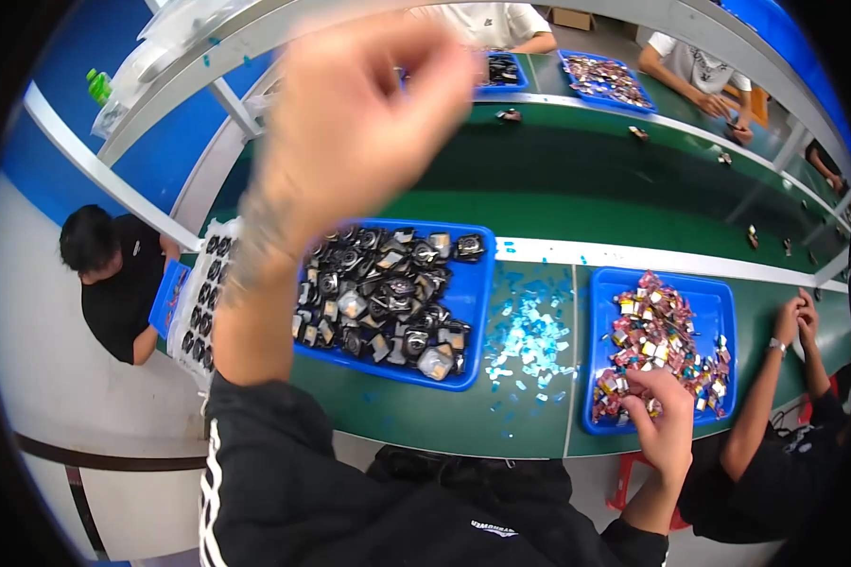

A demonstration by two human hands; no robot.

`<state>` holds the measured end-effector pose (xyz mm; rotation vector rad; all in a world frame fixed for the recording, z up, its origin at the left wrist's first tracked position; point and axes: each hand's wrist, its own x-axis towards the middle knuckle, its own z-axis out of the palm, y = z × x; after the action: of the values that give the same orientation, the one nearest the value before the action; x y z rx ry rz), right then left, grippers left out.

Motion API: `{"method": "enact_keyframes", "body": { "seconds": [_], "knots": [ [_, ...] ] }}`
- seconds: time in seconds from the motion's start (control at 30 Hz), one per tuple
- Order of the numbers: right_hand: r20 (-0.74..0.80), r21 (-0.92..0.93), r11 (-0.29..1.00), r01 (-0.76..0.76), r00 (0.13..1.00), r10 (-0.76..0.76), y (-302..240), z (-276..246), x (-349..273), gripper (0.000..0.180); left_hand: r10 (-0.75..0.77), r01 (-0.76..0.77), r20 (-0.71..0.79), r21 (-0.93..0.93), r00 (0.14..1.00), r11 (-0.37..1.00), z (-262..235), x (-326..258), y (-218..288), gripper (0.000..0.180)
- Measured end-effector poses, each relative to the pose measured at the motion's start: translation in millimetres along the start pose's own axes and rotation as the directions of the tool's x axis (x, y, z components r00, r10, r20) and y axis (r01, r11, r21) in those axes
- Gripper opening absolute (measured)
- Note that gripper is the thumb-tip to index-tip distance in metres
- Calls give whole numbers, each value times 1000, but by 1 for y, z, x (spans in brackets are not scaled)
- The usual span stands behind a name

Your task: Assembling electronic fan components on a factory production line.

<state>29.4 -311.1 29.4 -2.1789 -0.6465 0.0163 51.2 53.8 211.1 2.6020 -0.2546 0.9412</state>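
Observation:
My left hand [378, 104] is raised high in front of me, its fingers curled and smeared by motion; whether it holds anything cannot be made out. Below that arm lies a blue tray [479, 326] heaped with black camera-like modules [388, 288] that have round lenses and pale patches. Over the near part of a second blue tray [719, 283], my right hand [667, 416] has its thumb and fingers bent toward each other among small pinkish parts [654, 326] with white and yellow pieces. What sits between those fingertips is too small to name.
Blue film scraps [531, 335] litter the green bench between both trays. At left stands a pale tray of black parts [199, 317]. Beyond a white rail, a green conveyor belt [558, 175] carries scattered parts. Frame bars cross overhead. Co-workers sit left, right and opposite, with more blue trays [648, 102].

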Motion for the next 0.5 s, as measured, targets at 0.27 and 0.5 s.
{"method": "enact_keyframes", "body": {
  "seconds": [0.27,0.5],
  "knots": [
    [-127,-195,981,-12,992,-13,22,-8,29,27,37,-146,407,240,912,960,132,-122,-91,39],
    [-138,-364,916,-171,982,129,26,-22,37,19,171,-307,438,262,883,915,181,-135,-94,39]
  ]
}}
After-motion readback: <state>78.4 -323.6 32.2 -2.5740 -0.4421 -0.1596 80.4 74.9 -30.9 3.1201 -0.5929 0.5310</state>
